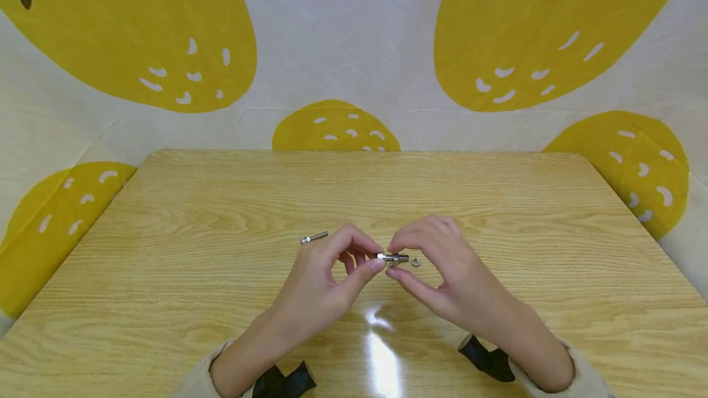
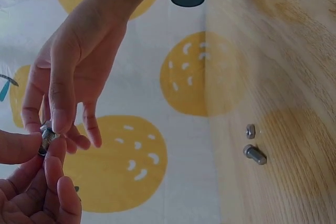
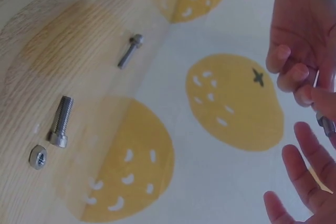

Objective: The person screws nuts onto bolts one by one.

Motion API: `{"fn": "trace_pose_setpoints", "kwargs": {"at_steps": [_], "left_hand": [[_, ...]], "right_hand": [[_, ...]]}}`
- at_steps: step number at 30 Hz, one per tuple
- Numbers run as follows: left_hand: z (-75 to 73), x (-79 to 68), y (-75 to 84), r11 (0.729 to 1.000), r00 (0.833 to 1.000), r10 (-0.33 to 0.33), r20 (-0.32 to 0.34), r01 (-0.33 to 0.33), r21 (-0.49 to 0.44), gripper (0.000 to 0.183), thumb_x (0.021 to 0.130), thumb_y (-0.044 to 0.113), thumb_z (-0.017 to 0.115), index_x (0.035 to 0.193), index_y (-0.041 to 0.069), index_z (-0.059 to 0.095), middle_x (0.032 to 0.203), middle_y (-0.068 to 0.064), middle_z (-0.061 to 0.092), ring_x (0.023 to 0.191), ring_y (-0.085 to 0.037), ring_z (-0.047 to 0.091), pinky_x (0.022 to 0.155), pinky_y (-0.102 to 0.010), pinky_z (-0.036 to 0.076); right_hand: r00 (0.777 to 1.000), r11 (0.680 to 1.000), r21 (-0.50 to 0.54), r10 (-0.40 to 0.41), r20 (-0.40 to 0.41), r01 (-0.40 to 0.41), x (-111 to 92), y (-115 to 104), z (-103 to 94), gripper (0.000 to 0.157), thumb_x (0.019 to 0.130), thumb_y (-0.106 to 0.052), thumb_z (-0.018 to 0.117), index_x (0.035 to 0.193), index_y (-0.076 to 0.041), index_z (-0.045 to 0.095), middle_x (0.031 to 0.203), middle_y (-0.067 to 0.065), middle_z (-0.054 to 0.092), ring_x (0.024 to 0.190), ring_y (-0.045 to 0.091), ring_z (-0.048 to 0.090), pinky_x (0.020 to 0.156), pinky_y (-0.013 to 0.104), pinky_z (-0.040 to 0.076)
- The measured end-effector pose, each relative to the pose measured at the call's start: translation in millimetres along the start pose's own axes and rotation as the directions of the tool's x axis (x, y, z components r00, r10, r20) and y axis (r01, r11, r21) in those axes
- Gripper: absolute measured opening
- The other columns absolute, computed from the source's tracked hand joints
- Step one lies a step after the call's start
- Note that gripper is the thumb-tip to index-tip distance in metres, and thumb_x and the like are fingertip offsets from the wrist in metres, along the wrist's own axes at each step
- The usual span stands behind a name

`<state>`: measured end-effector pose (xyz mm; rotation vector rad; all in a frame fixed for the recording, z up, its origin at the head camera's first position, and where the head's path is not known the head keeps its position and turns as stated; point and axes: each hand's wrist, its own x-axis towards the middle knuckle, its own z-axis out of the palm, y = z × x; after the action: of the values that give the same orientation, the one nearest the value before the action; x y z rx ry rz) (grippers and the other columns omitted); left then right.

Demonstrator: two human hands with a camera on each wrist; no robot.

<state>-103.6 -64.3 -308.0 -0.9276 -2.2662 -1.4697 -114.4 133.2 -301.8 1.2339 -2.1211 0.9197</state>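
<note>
My left hand (image 1: pixel 321 278) pinches a small silver bolt (image 1: pixel 388 257) by its head between thumb and index finger, the shank pointing right. Around this shank, the right hand (image 1: pixel 456 269) holds its thumb and index fingertips above and below, with slim gaps showing in the head view. In the left wrist view the held bolt (image 2: pixel 47 136) lies between the fingertips of both hands. In the right wrist view it shows only partly at the right edge. Just right of the hands, a loose hex nut (image 1: pixel 416 261) lies on the table.
Another bolt (image 1: pixel 314 238) with a nut near its head lies on the wooden table (image 1: pixel 221 201), left of the hands. A second loose bolt (image 3: pixel 61 121) lies close to the loose nut (image 3: pixel 38 157). A fruit-patterned cloth (image 1: pixel 343 48) hangs behind the table.
</note>
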Motion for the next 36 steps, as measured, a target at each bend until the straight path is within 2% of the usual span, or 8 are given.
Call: {"fn": "trace_pose_setpoints", "kwargs": {"at_steps": [12,19,25,27,30,32,34,36], "left_hand": [[-0.3,-0.1,0.3,1.000,1.000,-0.019,0.002,0.019,0.005,0.005,0.087,0.012,0.064,0.091,0.009,0.062,0.078,0.004,0.064,0.066,-0.002,0.052,0.060,-0.018,0.047],[0.5,-0.4,-0.2,1.000,1.000,-0.022,0.007,0.022,-0.006,0.004,0.087,0.011,0.064,0.091,0.010,0.062,0.079,0.005,0.065,0.067,-0.003,0.052,0.060,-0.019,0.048],[2.1,-1.3,0.2,0.999,0.999,-0.035,0.020,0.035,-0.009,0.005,0.088,0.012,0.064,0.091,0.010,0.062,0.079,0.005,0.064,0.068,-0.003,0.052,0.061,-0.019,0.048],[2.0,-1.2,0.1,0.999,0.999,-0.037,0.017,0.037,-0.007,0.005,0.088,0.012,0.064,0.091,0.010,0.062,0.078,0.005,0.064,0.067,-0.002,0.052,0.060,-0.019,0.048],[1.2,-0.7,0.0,0.999,0.999,-0.033,0.008,0.033,-0.005,0.004,0.088,0.010,0.064,0.091,0.009,0.062,0.078,0.004,0.065,0.067,-0.003,0.053,0.060,-0.019,0.048],[0.5,-0.5,0.0,1.000,1.000,-0.029,0.004,0.029,-0.005,0.004,0.088,0.010,0.063,0.092,0.009,0.062,0.079,0.004,0.065,0.067,-0.003,0.053,0.059,-0.019,0.047],[0.1,-0.5,0.0,1.000,1.000,-0.025,0.002,0.025,-0.005,0.005,0.088,0.009,0.063,0.092,0.009,0.061,0.079,0.004,0.066,0.067,-0.003,0.054,0.059,-0.019,0.047],[0.0,-0.5,0.0,1.000,1.000,-0.025,0.002,0.025,-0.009,0.005,0.088,0.009,0.063,0.092,0.009,0.061,0.080,0.003,0.066,0.068,-0.003,0.054,0.059,-0.019,0.048]], "right_hand": [[1.000,1.000,-0.025,0.015,0.001,-0.015,-0.5,-0.3,-0.4,0.026,0.095,-0.031,0.051,0.099,-0.007,0.060,0.095,-0.002,0.062,0.093,0.015,0.053,0.089,0.033,0.034],[0.992,0.995,-0.043,0.096,0.075,-0.093,-3.7,1.1,0.4,0.022,0.097,-0.030,0.048,0.096,-0.012,0.061,0.097,-0.005,0.061,0.096,0.013,0.051,0.091,0.034,0.033],[0.989,0.990,-0.081,0.120,0.092,-0.112,-6.3,3.1,1.3,0.036,0.102,-0.029,0.035,0.081,-0.016,0.062,0.092,-0.006,0.060,0.093,0.013,0.051,0.089,0.034,0.033],[0.984,0.987,-0.083,0.146,0.098,-0.138,-6.5,3.0,0.1,0.033,0.101,-0.028,0.037,0.085,-0.016,0.063,0.094,-0.007,0.061,0.095,0.012,0.051,0.089,0.034,0.033],[0.974,0.979,-0.063,0.198,0.107,-0.192,-6.2,1.4,-3.6,0.020,0.096,-0.031,0.051,0.100,-0.016,0.062,0.101,-0.007,0.061,0.100,0.012,0.051,0.090,0.034,0.034],[0.973,0.978,-0.037,0.206,0.103,-0.203,-5.2,0.0,-5.2,0.026,0.092,-0.035,0.058,0.108,-0.014,0.059,0.105,-0.006,0.061,0.103,0.012,0.050,0.092,0.033,0.033],[0.984,0.987,-0.013,0.160,0.074,-0.160,-4.0,-0.6,-4.9,0.032,0.089,-0.035,0.061,0.109,-0.011,0.058,0.105,-0.004,0.060,0.102,0.014,0.051,0.091,0.033,0.033],[0.995,0.995,0.003,0.095,0.041,-0.095,-2.6,-0.7,-3.0,0.030,0.091,-0.034,0.059,0.107,-0.008,0.058,0.102,-0.002,0.060,0.098,0.015,0.051,0.090,0.032,0.033]]}}
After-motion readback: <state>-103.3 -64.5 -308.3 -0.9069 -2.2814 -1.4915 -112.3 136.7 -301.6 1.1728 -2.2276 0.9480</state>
